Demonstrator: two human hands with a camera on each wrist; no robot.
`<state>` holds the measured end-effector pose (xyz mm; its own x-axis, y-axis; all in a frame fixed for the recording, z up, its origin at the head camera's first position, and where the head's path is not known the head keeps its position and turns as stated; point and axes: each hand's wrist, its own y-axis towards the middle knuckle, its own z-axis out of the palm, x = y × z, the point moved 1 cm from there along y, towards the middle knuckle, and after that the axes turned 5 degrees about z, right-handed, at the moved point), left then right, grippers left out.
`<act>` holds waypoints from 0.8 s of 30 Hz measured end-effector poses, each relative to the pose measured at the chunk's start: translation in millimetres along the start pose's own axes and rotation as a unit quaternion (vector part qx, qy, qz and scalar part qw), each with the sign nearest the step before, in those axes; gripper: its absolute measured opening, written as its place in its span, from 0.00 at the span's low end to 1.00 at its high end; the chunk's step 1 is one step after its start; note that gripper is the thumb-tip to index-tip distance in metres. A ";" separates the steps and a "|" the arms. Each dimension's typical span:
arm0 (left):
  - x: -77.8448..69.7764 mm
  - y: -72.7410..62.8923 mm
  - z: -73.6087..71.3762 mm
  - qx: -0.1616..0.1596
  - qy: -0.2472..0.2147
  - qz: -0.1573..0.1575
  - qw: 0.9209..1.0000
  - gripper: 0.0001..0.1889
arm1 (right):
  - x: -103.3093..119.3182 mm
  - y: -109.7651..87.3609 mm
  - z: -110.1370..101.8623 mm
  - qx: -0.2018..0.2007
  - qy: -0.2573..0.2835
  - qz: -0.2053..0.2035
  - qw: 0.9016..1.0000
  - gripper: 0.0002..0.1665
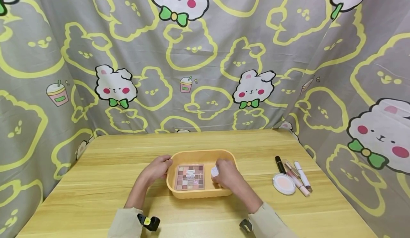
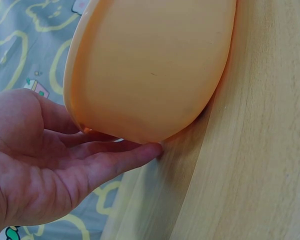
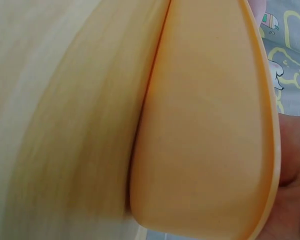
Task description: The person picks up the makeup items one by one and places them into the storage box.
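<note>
An orange-yellow plastic basket [image 1: 201, 194] sits on the table. My left hand [image 1: 157, 168] grips its left end, with fingers up at the rim; in the left wrist view the thumb lies along the outer wall. Inside the basket on the left is a square eyeshadow palette [image 1: 190, 177] with many pink and brown pans. Over the basket's right part, my right hand [image 1: 226, 174] reaches in and holds a small white object [image 1: 215, 172], mostly hidden by the fingers. In the right wrist view the basket's wall hides most of that hand [image 3: 290, 180].
To the right on the wooden table [image 1: 105, 181] lie a round compact [image 1: 284, 184] with a pale pink centre, a black tube [image 1: 280, 165], a white pen-like stick [image 1: 302, 175] and other slim cosmetic tubes. A patterned grey curtain [image 1: 205, 60] surrounds the table's back and sides.
</note>
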<state>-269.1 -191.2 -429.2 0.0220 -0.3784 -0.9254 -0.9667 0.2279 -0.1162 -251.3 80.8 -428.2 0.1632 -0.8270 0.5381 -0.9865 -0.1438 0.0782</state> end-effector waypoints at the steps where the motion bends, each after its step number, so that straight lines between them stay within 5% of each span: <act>1: 0.0 0.1 0.1 0.000 -0.001 0.000 1.000 0.22 | 0.0 -0.1 -0.3 -0.001 -0.003 -0.001 1.000 0.23; 10: 0.0 0.3 -0.1 -0.003 0.007 -0.002 1.000 0.21 | 1.7 -1.5 -6.5 0.015 -0.004 -0.006 1.000 0.28; 19: 0.5 0.1 -1.0 -0.003 0.006 -0.002 1.000 0.20 | 8.1 -10.8 -19.0 0.023 -0.058 -0.039 0.997 0.15; 24: 1.2 1.1 -0.6 -0.005 0.007 -0.003 1.000 0.20 | 10.2 -14.6 -20.8 0.057 -0.039 -0.029 0.997 0.09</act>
<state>-270.3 -191.9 -430.2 0.0239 -0.3914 -0.9199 -0.9690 0.2174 -0.1176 -235.6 85.8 -406.4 0.2242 -0.8552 0.4674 -0.9685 -0.2488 0.0094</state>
